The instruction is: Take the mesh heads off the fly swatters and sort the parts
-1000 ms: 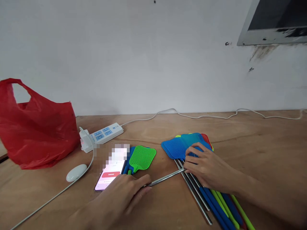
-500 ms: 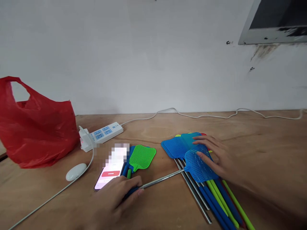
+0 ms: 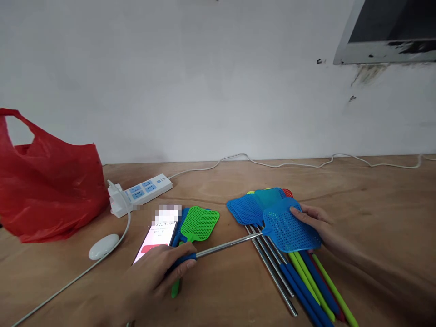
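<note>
My left hand (image 3: 160, 268) is closed round the blue handle of a telescopic fly swatter. Its silver rod slants up to the right, ending in a blue perforated head (image 3: 286, 231). On that head's far right edge my right hand (image 3: 316, 222) has its thumb on top, the other fingers partly hidden behind. Below the held swatter lies a pile of fly swatters (image 3: 243, 210), with blue, yellow and red heads, silver rods and blue, lime and dark red handles. Near my left hand, a green fly swatter (image 3: 200, 222) lies over a blue one.
A lit phone (image 3: 160, 234) lies partly behind my left hand. Further left are a white power strip (image 3: 145, 193), a white oval device (image 3: 104, 246) with a cable, and a red plastic bag (image 3: 51, 190). A white cord (image 3: 282, 165) runs along the wall.
My right hand has shifted right and now pinches the edge of the swatter head, which has turned and moved slightly right and up. My left hand, still on the handle, has moved slightly left.
</note>
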{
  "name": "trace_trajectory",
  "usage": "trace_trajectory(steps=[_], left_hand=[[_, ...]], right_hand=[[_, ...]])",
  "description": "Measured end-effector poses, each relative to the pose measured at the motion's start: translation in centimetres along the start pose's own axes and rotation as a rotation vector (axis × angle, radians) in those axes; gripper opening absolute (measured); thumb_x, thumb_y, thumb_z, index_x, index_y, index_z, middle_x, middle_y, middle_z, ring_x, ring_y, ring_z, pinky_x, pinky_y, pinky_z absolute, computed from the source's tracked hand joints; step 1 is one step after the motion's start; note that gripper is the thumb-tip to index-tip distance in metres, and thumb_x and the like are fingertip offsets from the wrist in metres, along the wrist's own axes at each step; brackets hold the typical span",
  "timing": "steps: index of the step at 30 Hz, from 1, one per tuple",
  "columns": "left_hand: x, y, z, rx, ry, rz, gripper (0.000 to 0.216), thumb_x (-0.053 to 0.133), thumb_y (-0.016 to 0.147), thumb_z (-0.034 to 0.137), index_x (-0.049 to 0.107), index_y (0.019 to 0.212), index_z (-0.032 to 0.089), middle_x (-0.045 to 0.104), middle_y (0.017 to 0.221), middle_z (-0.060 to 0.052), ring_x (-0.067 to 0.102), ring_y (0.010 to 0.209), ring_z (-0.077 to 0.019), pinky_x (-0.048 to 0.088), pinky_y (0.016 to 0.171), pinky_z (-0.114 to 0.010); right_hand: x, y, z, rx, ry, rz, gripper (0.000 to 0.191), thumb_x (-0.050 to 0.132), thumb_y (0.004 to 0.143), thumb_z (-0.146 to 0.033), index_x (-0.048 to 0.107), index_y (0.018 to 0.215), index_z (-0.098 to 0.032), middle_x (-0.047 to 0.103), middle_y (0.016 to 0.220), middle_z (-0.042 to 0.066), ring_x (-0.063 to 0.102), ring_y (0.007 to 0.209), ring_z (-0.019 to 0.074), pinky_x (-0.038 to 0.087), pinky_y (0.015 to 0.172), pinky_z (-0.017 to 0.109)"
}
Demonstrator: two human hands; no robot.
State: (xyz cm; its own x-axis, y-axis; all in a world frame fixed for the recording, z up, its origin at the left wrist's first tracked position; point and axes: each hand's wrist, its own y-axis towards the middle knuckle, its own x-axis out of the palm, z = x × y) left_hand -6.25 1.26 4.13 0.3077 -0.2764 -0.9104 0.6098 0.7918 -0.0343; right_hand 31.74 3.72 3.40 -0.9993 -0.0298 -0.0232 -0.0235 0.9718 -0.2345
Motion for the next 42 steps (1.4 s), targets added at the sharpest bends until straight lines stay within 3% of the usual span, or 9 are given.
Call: trace_trajectory(steps=[2,8,13,20,24,28,34,37,42], left_hand=[[0.1,0.2,0.3,-0.016,0.013,0.049,0.044,0.025,0.106,0.051,0.058,0.094,0.025,0.062,0.071,0.001,0.06,0.068,-0.0196,0.038,0.062,-0.027],[0.6,1.3,2.6,-0.002,0.004,-0.044,0.037,0.027,0.107,0.043,0.056,0.094,0.024,0.063,0.073,0.0,0.059,0.062,-0.0189,0.034,0.055,-0.028],[0.7,1.6,3.4,-0.006,-0.029,0.018,0.032,0.031,0.106,0.039,0.057,0.095,0.023,0.065,0.076,0.0,0.061,0.067,-0.0194,0.037,0.06,-0.028],[1.1,1.4,4.5,-0.095,-0.185,0.125,0.039,0.034,0.101,0.049,0.062,0.089,0.025,0.067,0.082,0.0,0.062,0.077,-0.0202,0.043,0.069,-0.03],[0.7,1.8,5.0,-0.212,-0.302,0.136,0.041,0.036,0.098,0.053,0.064,0.088,0.025,0.067,0.082,0.0,0.061,0.08,-0.0216,0.045,0.071,-0.031],[0.8,2.1,4.8,-0.25,-0.411,0.107,0.041,0.036,0.098,0.055,0.059,0.083,0.024,0.063,0.081,0.001,0.059,0.078,-0.0194,0.046,0.069,-0.028],[2.5,2.4,5.6,-0.167,-0.484,0.038,0.04,0.037,0.101,0.053,0.059,0.087,0.023,0.06,0.083,0.001,0.058,0.084,-0.0182,0.046,0.076,-0.026],[2.6,2.8,6.6,-0.096,-0.461,0.013,0.043,0.033,0.103,0.053,0.056,0.083,0.022,0.056,0.074,0.002,0.057,0.074,-0.0171,0.045,0.069,-0.026],[1.7,3.5,6.9,0.031,-0.328,0.094,0.035,0.033,0.105,0.041,0.058,0.089,0.022,0.061,0.08,0.0,0.057,0.073,-0.0168,0.041,0.069,-0.029]], right_hand=[[0.3,-0.2,-0.2,-0.031,-0.001,0.088,0.045,0.076,0.07,-0.062,0.069,0.085,-0.021,0.058,0.05,-0.003,0.051,0.036,0.0141,0.038,0.031,0.024],[3.5,-1.9,-0.2,-0.139,-0.003,0.264,0.042,0.074,0.074,-0.058,0.069,0.1,-0.025,0.063,0.068,-0.002,0.058,0.058,0.0175,0.047,0.044,0.025],[4.8,-2.1,-0.4,-0.042,0.095,0.207,0.039,0.075,0.072,-0.056,0.066,0.093,-0.024,0.054,0.058,-0.006,0.046,0.045,0.0124,0.04,0.038,0.023],[4.1,-1.9,-1.3,0.094,0.195,0.168,0.045,0.065,0.081,-0.063,0.063,0.104,-0.024,0.04,0.038,-0.01,0.03,0.028,0.0085,0.015,0.03,0.019],[4.1,-1.7,-1.6,0.034,0.387,0.004,0.052,0.044,0.089,-0.071,0.061,0.082,-0.022,0.057,0.05,-0.003,0.036,0.031,0.0065,0.028,0.034,0.019],[5.0,-1.7,-0.7,-0.004,0.375,-0.13,0.046,0.06,0.082,-0.062,0.059,0.066,-0.018,0.065,0.058,0.003,0.046,0.039,0.0084,0.033,0.036,0.02],[7.6,-2.7,0.7,-0.051,0.267,-0.277,0.033,0.074,0.08,-0.051,0.071,0.092,-0.02,0.072,0.084,0.005,0.06,0.058,0.0126,0.042,0.042,0.02],[8.3,-2.6,0.8,-0.086,0.283,-0.279,0.037,0.073,0.081,-0.053,0.073,0.097,-0.02,0.069,0.078,0.003,0.059,0.061,0.0118,0.044,0.045,0.019],[7.9,-1.5,0.2,-0.106,0.289,-0.162,0.045,0.077,0.074,-0.061,0.067,0.079,-0.017,0.058,0.06,-0.002,0.052,0.049,0.0087,0.041,0.041,0.018]])
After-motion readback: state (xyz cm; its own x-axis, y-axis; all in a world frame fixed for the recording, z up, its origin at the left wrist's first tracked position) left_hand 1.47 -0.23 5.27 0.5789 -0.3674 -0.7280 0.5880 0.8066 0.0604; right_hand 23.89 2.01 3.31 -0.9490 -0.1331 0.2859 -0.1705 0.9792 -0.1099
